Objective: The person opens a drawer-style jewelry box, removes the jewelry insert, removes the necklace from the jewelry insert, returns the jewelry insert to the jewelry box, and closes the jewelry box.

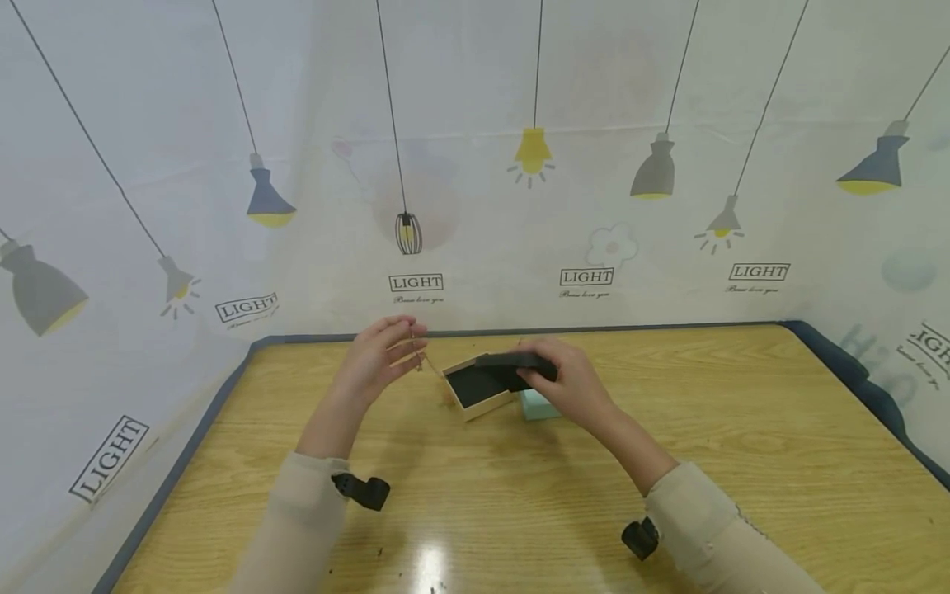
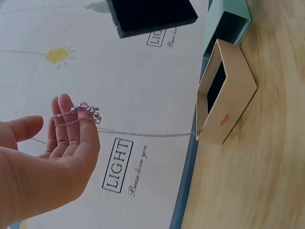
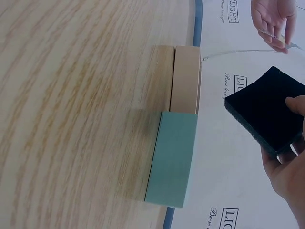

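My left hand is raised at the left with its palm up and fingers loosely extended. A silver chain with small beads lies across those fingers and runs to the corner of an open beige box. In my right hand a black foam pad is pinched between thumb and fingers, above the box's right side. The box, dark inside, stands on the table.
A mint-green box part touches the beige box's right end. Behind the wooden table, with its dark blue edge, hangs a white cloth printed with lamps.
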### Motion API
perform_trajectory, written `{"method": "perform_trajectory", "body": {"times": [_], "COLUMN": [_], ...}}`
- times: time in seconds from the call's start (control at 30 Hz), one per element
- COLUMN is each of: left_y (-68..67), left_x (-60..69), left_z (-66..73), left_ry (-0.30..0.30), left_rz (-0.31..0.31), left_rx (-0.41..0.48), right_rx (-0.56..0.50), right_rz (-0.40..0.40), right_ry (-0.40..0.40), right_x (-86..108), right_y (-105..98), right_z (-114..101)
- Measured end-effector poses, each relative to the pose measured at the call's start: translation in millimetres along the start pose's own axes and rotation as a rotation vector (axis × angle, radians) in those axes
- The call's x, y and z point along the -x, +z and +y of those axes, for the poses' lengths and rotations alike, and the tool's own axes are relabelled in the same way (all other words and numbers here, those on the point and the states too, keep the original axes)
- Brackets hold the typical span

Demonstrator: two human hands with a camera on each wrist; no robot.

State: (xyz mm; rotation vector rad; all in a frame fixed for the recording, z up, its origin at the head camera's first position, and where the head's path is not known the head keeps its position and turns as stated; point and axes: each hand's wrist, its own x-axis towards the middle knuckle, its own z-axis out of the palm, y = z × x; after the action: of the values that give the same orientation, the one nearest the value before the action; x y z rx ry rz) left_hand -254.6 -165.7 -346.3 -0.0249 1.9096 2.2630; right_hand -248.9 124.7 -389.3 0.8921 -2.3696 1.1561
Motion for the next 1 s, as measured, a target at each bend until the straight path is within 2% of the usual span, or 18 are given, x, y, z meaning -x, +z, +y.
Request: {"method": "perform_trajectory", "body": {"times": [0.27, 0.6, 0.77, 1.0], "left_y": [-26.3, -68.0, -87.0, -106.6], "left_x": [9.5, 22.2, 28.4, 33.7], "left_z": [6.2, 8.2, 6.5, 1.2], "left_ry": [0.000, 0.019, 0.018, -0.028], "left_rz": [0.014, 0.034, 0.083, 0.197], "left_rx": [0.019, 0.002, -0.055, -0.221], "right_rx": [-0.006, -0.005, -0.015, -0.002], "right_rz": [-0.005, -0.022, -0.027, -0.035], "right_ry": [-0.006, 0.000, 0.003, 0.007], "right_x": [0.3, -0.9, -1.4, -1.7], "right_y": [1, 3, 4, 6], "right_z": [0, -1, -1, -2]}}
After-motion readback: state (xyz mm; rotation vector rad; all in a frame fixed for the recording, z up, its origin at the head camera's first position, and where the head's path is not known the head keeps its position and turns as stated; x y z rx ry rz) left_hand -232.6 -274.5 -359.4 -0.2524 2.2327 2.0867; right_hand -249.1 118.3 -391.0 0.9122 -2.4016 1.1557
